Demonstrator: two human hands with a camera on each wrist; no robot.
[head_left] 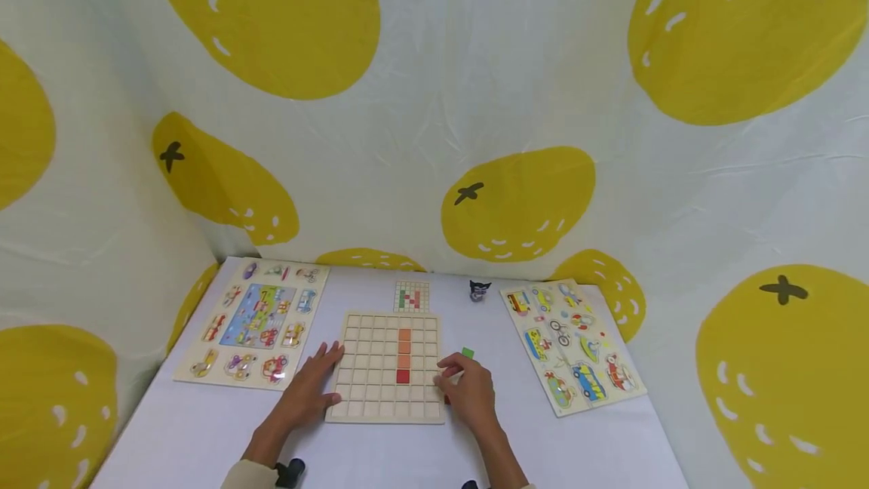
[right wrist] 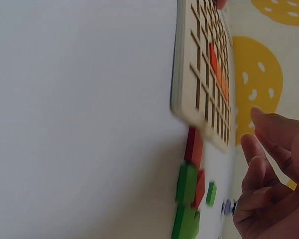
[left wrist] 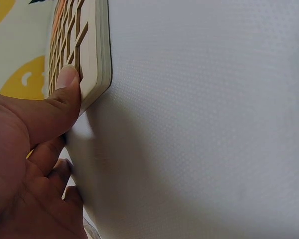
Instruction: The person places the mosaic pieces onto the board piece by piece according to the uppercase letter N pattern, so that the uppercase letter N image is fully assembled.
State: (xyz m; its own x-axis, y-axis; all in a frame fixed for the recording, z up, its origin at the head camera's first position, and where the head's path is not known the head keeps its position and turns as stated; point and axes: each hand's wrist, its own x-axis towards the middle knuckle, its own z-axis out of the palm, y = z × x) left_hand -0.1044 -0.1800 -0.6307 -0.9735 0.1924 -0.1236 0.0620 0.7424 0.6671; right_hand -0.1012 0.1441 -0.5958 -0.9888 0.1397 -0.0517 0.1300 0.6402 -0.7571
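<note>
A wooden grid board (head_left: 366, 413) lies in the middle of the white table. One column of it holds several orange blocks (head_left: 404, 348) and, nearest me, a red block (head_left: 403, 376). My left hand (head_left: 307, 391) rests along the board's left side, fingers spread; in the left wrist view its thumb (left wrist: 67, 79) lies on the rim. Over the right edge hovers my right hand (head_left: 470, 391), fingers loosely bent, nothing visible between them in the right wrist view. Beside the board, partly hidden by that hand, lie loose red blocks (right wrist: 193, 147) and green blocks (right wrist: 187, 181).
Behind the board sits a small colored pattern card (head_left: 412, 296), with a dark little figurine (head_left: 479, 290) to its right. Picture puzzle boards flank the work: one at left (head_left: 227, 368), another at right (head_left: 573, 353). A fruit-print curtain (head_left: 380, 172) encloses the table.
</note>
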